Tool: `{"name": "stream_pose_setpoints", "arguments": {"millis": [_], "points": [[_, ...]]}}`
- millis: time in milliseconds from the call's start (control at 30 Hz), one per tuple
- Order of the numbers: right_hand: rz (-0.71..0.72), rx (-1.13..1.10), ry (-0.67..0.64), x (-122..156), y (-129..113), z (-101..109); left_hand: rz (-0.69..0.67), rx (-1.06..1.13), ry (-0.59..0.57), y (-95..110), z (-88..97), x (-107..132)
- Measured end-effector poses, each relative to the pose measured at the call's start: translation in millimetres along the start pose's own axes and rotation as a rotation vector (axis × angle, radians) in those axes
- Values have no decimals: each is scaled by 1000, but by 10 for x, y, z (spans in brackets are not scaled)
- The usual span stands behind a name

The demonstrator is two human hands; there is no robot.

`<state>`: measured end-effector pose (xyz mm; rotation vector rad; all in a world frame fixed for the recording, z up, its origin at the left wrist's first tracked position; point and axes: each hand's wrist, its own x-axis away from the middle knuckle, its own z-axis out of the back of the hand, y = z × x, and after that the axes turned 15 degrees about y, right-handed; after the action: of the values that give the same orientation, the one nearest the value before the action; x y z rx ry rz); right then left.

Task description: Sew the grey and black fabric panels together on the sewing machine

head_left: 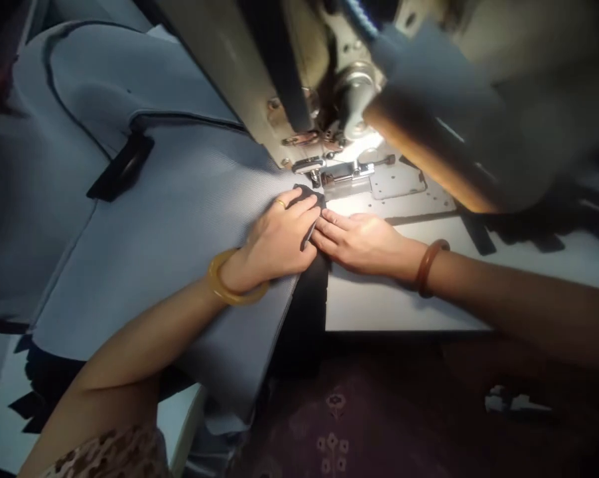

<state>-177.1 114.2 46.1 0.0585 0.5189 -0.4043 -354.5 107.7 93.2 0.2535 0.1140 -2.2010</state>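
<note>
A large grey fabric panel with black piping lies across the sewing machine bed. My left hand, with a yellow bangle and a ring, presses flat on the fabric's right edge, fingers over a black strip just in front of the presser foot. My right hand, wearing a brown bangle, lies flat beside it, fingertips touching the same black strip at the fabric's edge. Both hands sit close together under the machine's lamp light.
The sewing machine head looms over the needle plate. A black patch is sewn on the grey fabric at left. Black strips lie on the white table at right. Dark patterned cloth covers my lap below.
</note>
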Motion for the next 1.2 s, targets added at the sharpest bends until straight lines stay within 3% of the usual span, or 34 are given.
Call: {"name": "stream_pose_setpoints", "arguments": {"millis": [133, 400, 800, 967, 1200], "points": [[17, 115, -26, 18, 13, 30, -22, 52, 11, -36, -12, -19], [-21, 110, -52, 37, 7, 64, -7, 92, -18, -41, -9, -42], [-26, 124, 53, 5, 56, 59, 68, 98, -21, 6, -40, -137], [-34, 119, 36, -6, 77, 47, 61, 94, -29, 10, -54, -166], [93, 149, -25, 43, 69, 31, 89, 70, 7, 20, -62, -172]]}}
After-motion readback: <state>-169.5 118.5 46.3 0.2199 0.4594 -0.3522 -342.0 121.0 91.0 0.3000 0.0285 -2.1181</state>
